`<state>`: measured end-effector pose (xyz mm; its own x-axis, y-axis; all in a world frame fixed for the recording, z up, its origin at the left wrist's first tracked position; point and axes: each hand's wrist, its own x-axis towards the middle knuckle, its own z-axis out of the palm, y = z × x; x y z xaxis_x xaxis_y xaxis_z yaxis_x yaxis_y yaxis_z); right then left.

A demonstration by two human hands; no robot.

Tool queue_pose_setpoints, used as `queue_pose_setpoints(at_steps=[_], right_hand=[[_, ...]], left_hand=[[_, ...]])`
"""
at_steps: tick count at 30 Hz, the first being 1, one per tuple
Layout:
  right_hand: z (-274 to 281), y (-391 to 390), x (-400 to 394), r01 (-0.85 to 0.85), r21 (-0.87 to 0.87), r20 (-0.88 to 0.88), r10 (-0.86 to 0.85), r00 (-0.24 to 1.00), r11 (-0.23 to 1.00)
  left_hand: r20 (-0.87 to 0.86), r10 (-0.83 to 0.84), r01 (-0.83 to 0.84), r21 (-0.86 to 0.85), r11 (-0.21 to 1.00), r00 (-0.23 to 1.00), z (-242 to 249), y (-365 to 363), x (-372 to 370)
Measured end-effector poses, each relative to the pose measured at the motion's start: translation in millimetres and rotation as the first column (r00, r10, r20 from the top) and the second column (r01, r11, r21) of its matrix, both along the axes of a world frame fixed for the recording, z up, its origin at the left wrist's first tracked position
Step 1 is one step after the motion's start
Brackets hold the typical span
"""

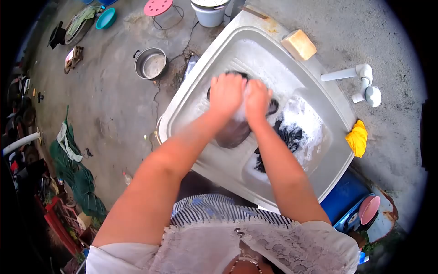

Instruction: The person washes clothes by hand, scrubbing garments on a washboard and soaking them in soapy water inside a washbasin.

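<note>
Centre of the frame: left hand [226, 92] and right hand [257, 101] pressed side by side, knuckles up, fingers curled down and clenched onto a dark, wet, soapy cloth [235, 131]. Cloth bunched under both fists in the middle of a shallow stainless-steel sink basin [191, 93], with more dark fabric and white suds [305, 119] trailing toward the right of the basin. On the basin's upper right rim, a yellowish rectangular bar of soap [298, 44]. Right of that, a white plastic tap [363, 81] above the concrete. At the right edge of the basin, a crumpled yellow rag [357, 138]. Upper left on the concrete floor, a round metal pot [150, 63]; at the top, a pink perforated stool [158, 7].
</note>
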<state>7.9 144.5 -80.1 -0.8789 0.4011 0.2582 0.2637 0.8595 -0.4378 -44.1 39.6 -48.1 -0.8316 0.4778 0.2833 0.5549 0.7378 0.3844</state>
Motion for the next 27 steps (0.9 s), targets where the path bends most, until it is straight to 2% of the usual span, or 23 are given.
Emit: queue_pose_setpoints(at_steps=[1, 2, 3, 4, 5, 7, 8, 10, 11, 12, 13, 14, 15, 16, 17, 18, 20, 21, 23, 24, 26, 27], right_hand=[[7.2, 9.2, -20.9, 0.041, -0.054, 0.112, -0.035, 0.993, 0.998], [9.5, 11.6, -30.1, 0.044, -0.051, 0.112, -0.038, 0.993, 0.998], [11.5, 11.0, -34.8, 0.081, -0.029, -0.009, -0.082, 0.997, 0.996], [15.0, 10.4, -35.0, 0.117, -0.008, -0.135, -0.117, 0.984, 0.993], [19.8, 7.2, -25.0, 0.116, -0.001, -0.136, -0.115, 0.984, 0.993], [29.1, -3.6, 3.5, 0.078, 0.139, -0.004, -0.078, 0.997, 0.987], [35.4, -9.2, 24.9, -0.008, -0.021, -0.080, 0.006, 0.997, 1.000], [40.7, -28.6, 81.1, -0.155, -0.277, -0.239, 0.088, 0.967, 0.948], [40.3, -39.3, 102.6, -0.210, -0.365, -0.320, 0.090, 0.943, 0.907], [39.8, -49.3, 117.9, -0.207, -0.366, -0.314, 0.089, 0.945, 0.907], [39.2, -59.2, 129.3, -0.141, -0.337, -0.190, 0.080, 0.979, 0.931], [35.9, -63.7, 133.9, -0.081, -0.301, -0.063, 0.066, 0.996, 0.950], [33.0, -55.4, 105.8, -0.133, -0.104, -0.242, 0.105, 0.965, 0.986], [26.9, -39.7, 83.1, -0.163, -0.062, -0.174, 0.151, 0.973, 0.985], [3.2, -21.5, 51.9, -0.089, 0.056, -0.014, 0.090, 0.996, 0.994], [7.6, -9.2, 17.5, -0.052, 0.020, -0.142, 0.054, 0.988, 0.998], [8.2, 13.9, -26.4, 0.078, -0.085, 0.069, -0.073, 0.995, 0.993], [5.0, 16.4, -34.1, 0.079, -0.083, 0.070, -0.073, 0.995, 0.993], [2.1, 20.2, -47.0, 0.242, 0.059, -0.039, -0.240, 0.970, 0.969], [21.2, 11.6, -36.5, 0.205, 0.051, 0.019, -0.207, 0.978, 0.977], [24.1, 1.9, 0.7, 0.089, 0.112, 0.041, -0.094, 0.995, 0.990], [28.0, -6.6, 26.9, -0.004, -0.010, -0.024, 0.003, 1.000, 1.000]], left_hand=[[-0.026, 0.039, -0.040, -0.024, 0.999, 0.999, 0.0, 13.9, -19.6], [-0.043, 0.078, -0.080, -0.049, 0.996, 0.996, 1.0, 21.5, -28.1], [-0.039, 0.079, -0.080, -0.044, 0.996, 0.996, -1.3, 22.0, -29.3], [-0.113, 0.068, -0.068, 0.002, 0.998, 0.991, -2.7, 20.8, -29.9], [-0.189, 0.059, -0.051, 0.045, 0.998, 0.980, -2.8, 18.0, -28.3], [-0.093, 0.069, -0.059, 0.104, 0.993, 0.993, 13.9, 0.9, -0.6], [-0.065, 0.082, -0.071, 0.154, 0.986, 0.995, 22.2, -11.3, 19.7], [0.075, -0.028, 0.001, 0.333, 0.943, 0.997, 23.6, -46.6, 63.9], [0.090, -0.104, 0.072, 0.309, 0.948, 0.990, 26.8, -66.3, 89.1], [0.104, -0.179, 0.143, 0.286, 0.947, 0.978, 27.9, -77.9, 102.6], [0.110, -0.178, 0.140, 0.286, 0.948, 0.978, 29.3, -76.2, 99.7], [0.170, -0.229, 0.205, 0.145, 0.968, 0.959, 29.4, -73.7, 95.5], [0.237, -0.268, 0.275, 0.003, 0.961, 0.934, 27.7, -69.7, 90.1], [0.107, -0.195, 0.193, 0.029, 0.981, 0.975, 13.8, -54.5, 73.5], [0.128, -0.111, 0.111, 0.014, 0.994, 0.985, 11.7, -36.2, 50.3], [0.128, -0.041, 0.041, 0.003, 0.999, 0.991, 11.3, -14.7, 20.6], [0.132, 0.141, -0.138, -0.033, 0.990, 0.981, 2.7, 21.0, -23.7], [0.133, 0.141, -0.138, -0.031, 0.990, 0.981, -2.4, 24.0, -30.8], [-0.055, 0.056, -0.055, 0.020, 0.998, 0.997, -3.3, 30.0, -41.0], [-0.054, 0.053, -0.052, 0.022, 0.998, 0.997, 0.8, 25.3, -32.4], [-0.176, 0.044, -0.016, 0.157, 0.987, 0.983, 14.4, 2.1, -6.3], [-0.060, 0.026, -0.008, 0.278, 0.960, 0.998, 19.8, -13.0, 13.7]])
